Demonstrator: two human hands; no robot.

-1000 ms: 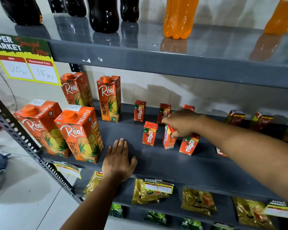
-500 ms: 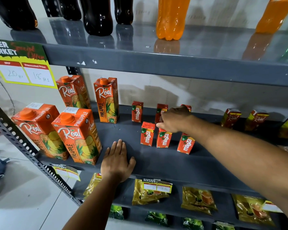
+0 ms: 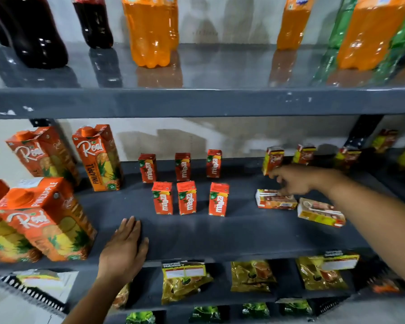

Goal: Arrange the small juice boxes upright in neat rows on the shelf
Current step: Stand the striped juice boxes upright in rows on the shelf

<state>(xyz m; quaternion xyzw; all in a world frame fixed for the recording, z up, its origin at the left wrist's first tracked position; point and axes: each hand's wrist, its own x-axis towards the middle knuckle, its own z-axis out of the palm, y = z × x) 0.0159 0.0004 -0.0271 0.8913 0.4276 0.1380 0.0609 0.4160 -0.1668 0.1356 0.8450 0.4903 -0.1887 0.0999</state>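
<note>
The left hand (image 3: 124, 249) still lies open and flat on the shelf (image 3: 220, 235). Six Maaza boxes (image 3: 186, 197) now stand in two rows. The right hand (image 3: 290, 181) has moved right, fingers curling onto a lying box (image 3: 275, 199), not yet gripping.

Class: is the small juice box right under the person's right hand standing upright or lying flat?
Lying flat: the juice box rests on its broad side on the shelf.
</note>
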